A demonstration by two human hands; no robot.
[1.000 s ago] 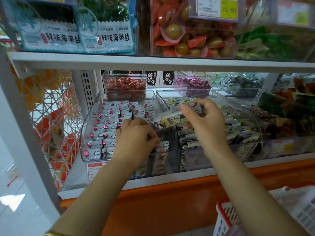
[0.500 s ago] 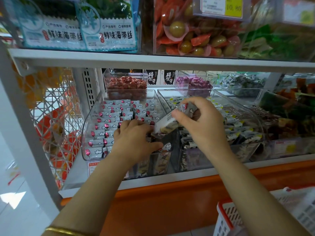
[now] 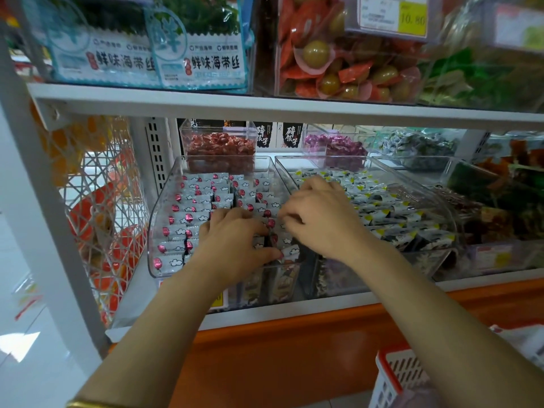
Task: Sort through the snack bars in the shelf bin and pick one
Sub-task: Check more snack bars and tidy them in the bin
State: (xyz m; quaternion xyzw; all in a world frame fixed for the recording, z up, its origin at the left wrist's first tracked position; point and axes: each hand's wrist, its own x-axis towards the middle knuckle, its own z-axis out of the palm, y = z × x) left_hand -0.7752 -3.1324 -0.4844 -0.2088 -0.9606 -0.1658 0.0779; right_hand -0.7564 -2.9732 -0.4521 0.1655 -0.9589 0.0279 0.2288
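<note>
- Nearest, a red-rimmed white basket [image 3: 391, 369] is sitting low on the right, below the orange shelf front [image 3: 294, 348].
- The left hand [image 3: 235, 245] is reaching into the front of the clear shelf bin [image 3: 154, 231]. Its fingers are curling down among the wrappers and its thumb [image 3: 270, 255] is stretching right along the front rows. Whether it is pinching a bar cannot be told.
- The right hand [image 3: 323, 222] is working just beside it and a little further back. Its fingers [image 3: 290, 217] are curling over the bin's right-hand column; a grip on any one bar is not showing.
- The silver-wrapped snack bars [image 3: 191, 217] are lying in columns running front to back, each bar's long axis going side to side across the bin.
- The right-hand column is lying between the two hands, directly under both sets of fingertips, so either hand is looking placed to lift a bar; the left is nearer the front rows.
- Black-and-yellow wrapped bars [image 3: 394, 214] are filling the neighbouring bin on the right.
- Furthest back, a tub of red sweets [image 3: 220, 148] is standing behind the bin.
</note>
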